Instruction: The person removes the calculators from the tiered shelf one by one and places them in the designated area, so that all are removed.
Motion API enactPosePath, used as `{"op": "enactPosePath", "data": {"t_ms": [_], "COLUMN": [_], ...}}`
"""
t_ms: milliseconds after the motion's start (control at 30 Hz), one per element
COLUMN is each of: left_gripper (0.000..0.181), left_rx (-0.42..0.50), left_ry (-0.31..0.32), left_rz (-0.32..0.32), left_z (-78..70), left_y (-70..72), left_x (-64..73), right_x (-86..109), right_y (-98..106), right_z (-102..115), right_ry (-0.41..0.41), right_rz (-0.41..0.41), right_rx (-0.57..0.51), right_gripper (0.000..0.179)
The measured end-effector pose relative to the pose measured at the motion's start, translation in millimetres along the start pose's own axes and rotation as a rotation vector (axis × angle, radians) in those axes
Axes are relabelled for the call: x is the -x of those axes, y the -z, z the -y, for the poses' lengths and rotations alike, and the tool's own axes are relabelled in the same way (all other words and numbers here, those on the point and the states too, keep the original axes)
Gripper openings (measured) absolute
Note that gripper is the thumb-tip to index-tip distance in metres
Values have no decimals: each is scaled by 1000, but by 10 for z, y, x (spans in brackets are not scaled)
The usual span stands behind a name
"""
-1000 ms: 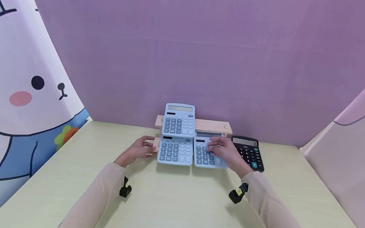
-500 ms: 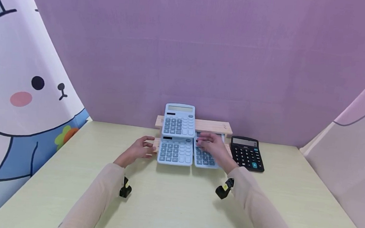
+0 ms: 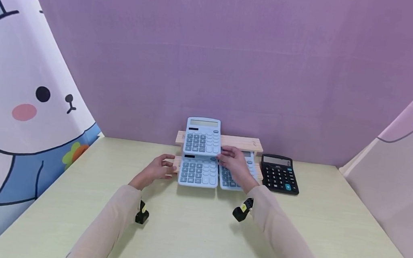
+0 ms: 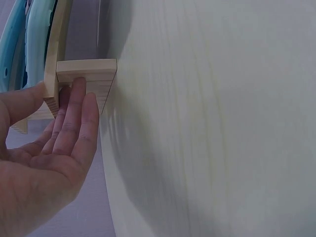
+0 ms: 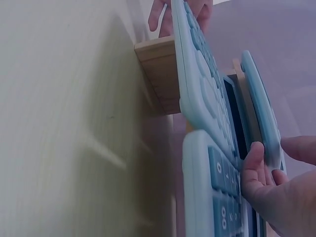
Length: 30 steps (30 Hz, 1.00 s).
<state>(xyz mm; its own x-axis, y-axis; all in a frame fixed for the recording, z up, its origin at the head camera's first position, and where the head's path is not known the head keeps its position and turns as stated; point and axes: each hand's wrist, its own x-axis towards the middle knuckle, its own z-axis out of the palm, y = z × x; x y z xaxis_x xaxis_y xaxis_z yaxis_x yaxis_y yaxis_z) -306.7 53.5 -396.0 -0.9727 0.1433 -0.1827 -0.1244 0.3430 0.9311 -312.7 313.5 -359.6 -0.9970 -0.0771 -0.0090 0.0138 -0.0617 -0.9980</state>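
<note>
Three light blue calculators lean on a wooden rack point(image 3: 242, 142): an upper calculator point(image 3: 203, 139), a lower left calculator point(image 3: 198, 175) and a lower right calculator point(image 3: 227, 182). At the rack's left end, my left hand point(image 3: 155, 170) holds a wooden bar; in the left wrist view its thumb lies on one side and its fingers on the other. My right hand point(image 3: 236, 164) pinches the lower right edge of the upper calculator. In the right wrist view, the thumb point(image 5: 298, 149) and fingers stand on opposite sides of that calculator. The right hand partly covers the lower right calculator in the head view.
A black calculator point(image 3: 280, 174) lies on the pale table point(image 3: 195, 229) just right of the rack. Behind the rack rises a purple backdrop point(image 3: 233, 66). A cartoon-printed cloth point(image 3: 23, 139) hangs along the left side.
My right hand has moved left from the lower right calculator to the edge of the upper one, uncovering the black calculator. The left hand stays at the rack's end.
</note>
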Motion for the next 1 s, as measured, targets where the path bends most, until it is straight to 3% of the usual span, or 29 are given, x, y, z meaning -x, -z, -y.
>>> {"op": "enactPosePath", "data": {"t_ms": [500, 1000], "left_gripper": [53, 54], "left_rx": [2, 5], "left_ry": [-13, -13], "left_rz": [-1, 10], "left_z": [0, 2], "left_y": [0, 5], "left_x": [12, 3], "right_x": [-16, -33], "right_y": [-101, -127], "right_z": [-10, -19], "right_ry": [-26, -37], "right_rz": [-28, -53], "right_rx": [-124, -182], "right_gripper": [39, 39]}}
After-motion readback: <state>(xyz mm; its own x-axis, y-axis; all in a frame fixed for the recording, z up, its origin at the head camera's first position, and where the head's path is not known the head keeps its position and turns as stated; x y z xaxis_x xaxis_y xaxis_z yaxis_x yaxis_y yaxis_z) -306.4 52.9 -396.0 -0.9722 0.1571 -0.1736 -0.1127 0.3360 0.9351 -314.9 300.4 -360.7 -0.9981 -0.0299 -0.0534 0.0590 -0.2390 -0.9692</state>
